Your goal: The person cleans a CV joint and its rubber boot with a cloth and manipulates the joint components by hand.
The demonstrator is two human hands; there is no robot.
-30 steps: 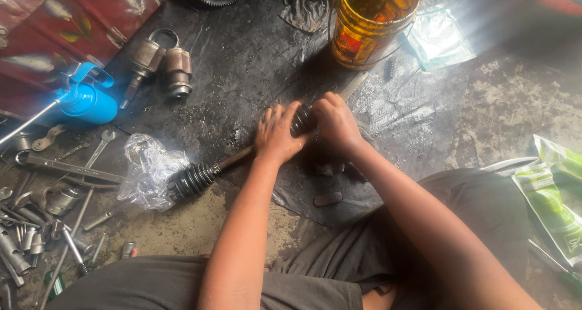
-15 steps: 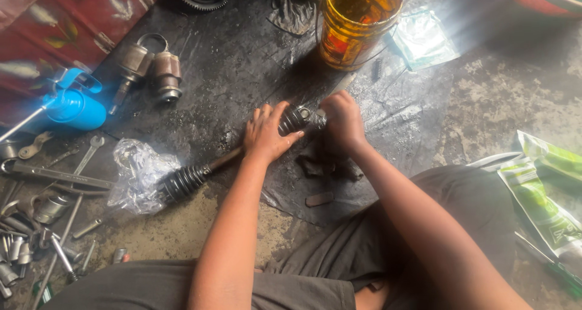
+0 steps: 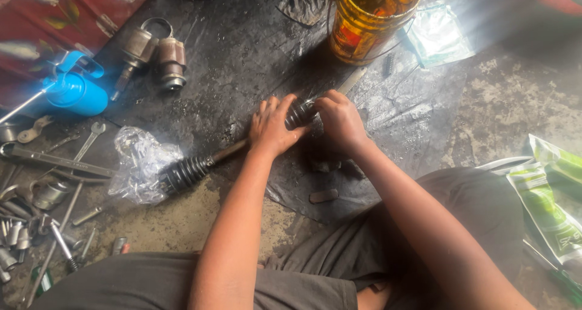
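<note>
- Lying at far left of the frame: blue oil can (image 3: 76,91), with loose wrenches and sockets (image 3: 36,225) below it.
- Drive shaft (image 3: 233,149) runs from lower left to centre on black sheet (image 3: 242,55); ribbed rubber boot (image 3: 185,171) rests on clear plastic bag (image 3: 136,164).
- Left hand (image 3: 273,128) is closed around the shaft at centre.
- Right hand (image 3: 339,121) is closed over second ribbed boot (image 3: 300,113), just beside the left.
- Amber jar (image 3: 370,19) stands at upper centre; green packets (image 3: 545,195) lie at right edge.

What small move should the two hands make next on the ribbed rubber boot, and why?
Probably ease the rubber boot further along the shaft. Left hand and right hand both grip it from either side, so a short push seems the natural step.
</note>
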